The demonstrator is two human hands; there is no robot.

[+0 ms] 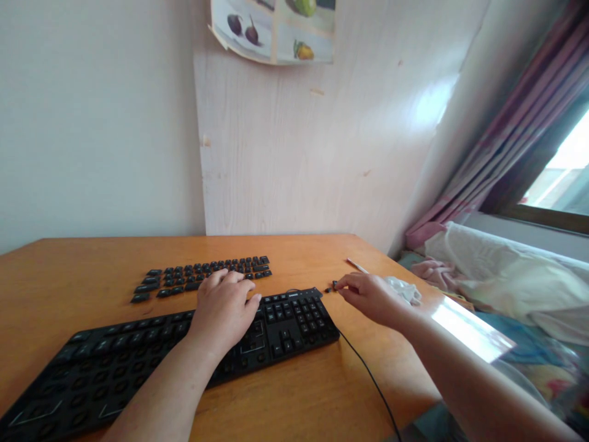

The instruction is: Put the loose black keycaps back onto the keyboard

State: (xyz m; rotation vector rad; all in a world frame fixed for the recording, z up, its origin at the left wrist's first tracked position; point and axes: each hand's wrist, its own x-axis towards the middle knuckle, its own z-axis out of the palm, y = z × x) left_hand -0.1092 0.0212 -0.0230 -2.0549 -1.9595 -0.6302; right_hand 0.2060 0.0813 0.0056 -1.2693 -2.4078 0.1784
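In the head view, the keyboard is lying on the near left of the counter, loose keycap rows sitting just beyond it. The left hand is lying half-open across its far edge, near those rows; a dragging finger could be scattering them. The right hand is bringing thumb and finger together at a small keycap; whether it is gripping, I cannot tell. A slack pinch could be flicking it away.
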